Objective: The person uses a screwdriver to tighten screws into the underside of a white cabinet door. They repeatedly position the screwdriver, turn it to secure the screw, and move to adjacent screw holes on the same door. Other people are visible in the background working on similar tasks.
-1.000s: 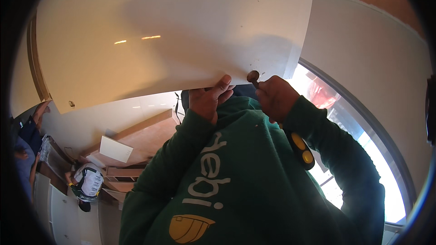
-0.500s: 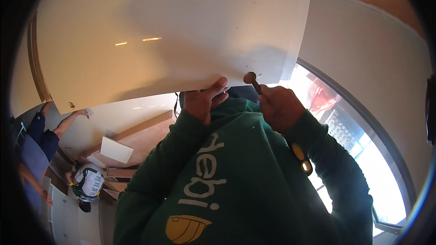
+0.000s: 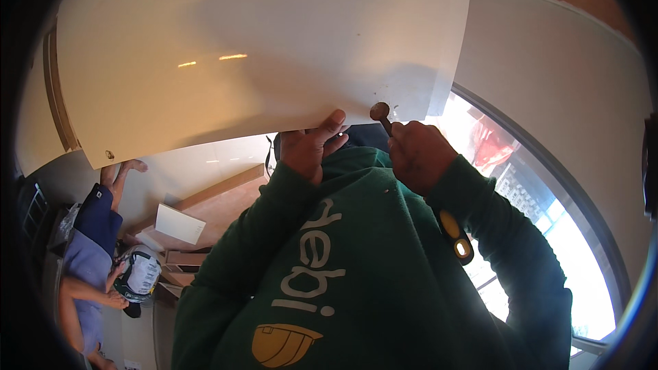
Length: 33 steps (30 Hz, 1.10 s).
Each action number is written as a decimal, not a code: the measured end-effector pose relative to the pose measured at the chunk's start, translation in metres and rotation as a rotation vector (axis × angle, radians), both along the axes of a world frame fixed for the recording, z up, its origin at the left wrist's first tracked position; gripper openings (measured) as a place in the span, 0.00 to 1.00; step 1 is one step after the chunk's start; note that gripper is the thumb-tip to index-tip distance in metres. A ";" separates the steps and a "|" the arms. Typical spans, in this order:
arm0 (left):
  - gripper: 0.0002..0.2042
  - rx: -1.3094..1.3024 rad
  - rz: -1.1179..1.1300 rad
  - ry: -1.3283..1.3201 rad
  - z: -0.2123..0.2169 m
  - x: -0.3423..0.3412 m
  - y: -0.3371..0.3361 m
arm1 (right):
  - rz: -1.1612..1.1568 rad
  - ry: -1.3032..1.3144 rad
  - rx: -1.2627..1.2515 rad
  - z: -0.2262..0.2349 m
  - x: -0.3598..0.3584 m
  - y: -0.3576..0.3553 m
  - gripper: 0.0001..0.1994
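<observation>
The big white panel (image 3: pixel 260 55) fills the upper part of the view as it did a second ago, glossy, with two small light glints on its face and its lower edge running down from the right toward a corner with a small dark fitting on the left; it has barely shifted in the frame, so it seems to be held steady. Below it the green sleeves come up from the lower edge, and beyond them a bright curved window (image 3: pixel 548 233) lies to the right. At lower left another person (image 3: pixel 96 233) in blue stands by some boards and a flat white sheet on the floor, one arm now raised toward the panel's left corner, where a second ago it was lower. The left hand (image 3: pixel 310 149) presses against the panel's lower edge, thumb up along the face and fingers curled beneath, much as before. The right hand (image 3: pixel 418 154) is closed around the shaft of a small tool; half a second ago its round dark head (image 3: pixel 380 110) stood a little clear of the panel, and now it sits against the panel's face just above the lower edge, near a few tiny dark specks. That reads as the tool having been brought up to its spot, so the work at that edge looks to be starting rather than finishing
</observation>
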State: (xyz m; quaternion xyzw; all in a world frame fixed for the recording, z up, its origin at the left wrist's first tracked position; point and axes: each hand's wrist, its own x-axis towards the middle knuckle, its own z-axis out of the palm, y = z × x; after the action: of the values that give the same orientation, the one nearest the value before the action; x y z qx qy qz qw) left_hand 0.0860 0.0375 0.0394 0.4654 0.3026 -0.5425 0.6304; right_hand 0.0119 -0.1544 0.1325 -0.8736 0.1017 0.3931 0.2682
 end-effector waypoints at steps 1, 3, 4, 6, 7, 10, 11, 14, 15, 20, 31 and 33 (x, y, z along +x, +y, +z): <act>0.22 0.005 0.005 -0.001 0.000 0.000 0.000 | -0.001 0.001 -0.004 -0.001 -0.001 0.001 0.12; 0.22 0.011 0.016 -0.010 0.002 -0.001 -0.001 | -0.015 0.010 -0.015 -0.004 -0.001 0.004 0.12; 0.22 0.014 0.019 -0.015 0.003 -0.001 -0.001 | -0.040 0.013 -0.017 -0.006 -0.001 0.006 0.12; 0.22 0.010 0.025 -0.020 0.003 0.001 -0.001 | -0.096 0.011 -0.012 -0.012 0.003 0.008 0.13; 0.22 0.009 0.028 -0.021 0.003 0.002 -0.002 | -0.129 0.008 -0.006 -0.013 0.005 0.007 0.13; 0.22 0.012 0.043 -0.011 0.003 -0.001 -0.003 | -0.212 -0.010 0.051 -0.011 0.007 0.009 0.13; 0.22 0.025 0.028 -0.009 0.004 -0.001 -0.001 | -0.232 0.026 0.077 -0.010 0.005 0.010 0.13; 0.23 0.041 0.002 -0.017 0.004 0.004 -0.001 | -0.260 0.080 0.072 -0.004 0.007 0.004 0.12; 0.24 0.042 -0.004 -0.015 0.003 0.003 -0.001 | -0.257 0.075 0.026 0.001 0.005 0.001 0.12; 0.25 0.014 -0.034 0.005 -0.001 0.004 0.000 | -0.112 -0.071 -0.021 0.008 0.000 -0.002 0.12; 0.21 0.012 0.005 0.016 0.002 0.001 0.001 | -0.215 -0.061 0.159 -0.015 -0.005 0.006 0.15; 0.21 0.006 0.024 0.013 0.001 0.001 -0.002 | -0.567 0.195 0.173 -0.006 0.014 0.012 0.16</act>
State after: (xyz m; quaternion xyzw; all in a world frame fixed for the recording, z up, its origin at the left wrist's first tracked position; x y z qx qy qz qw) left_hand 0.0871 0.0360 0.0401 0.4602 0.3138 -0.5371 0.6335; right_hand 0.0258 -0.1423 0.1264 -0.7424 0.3328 0.3918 0.4296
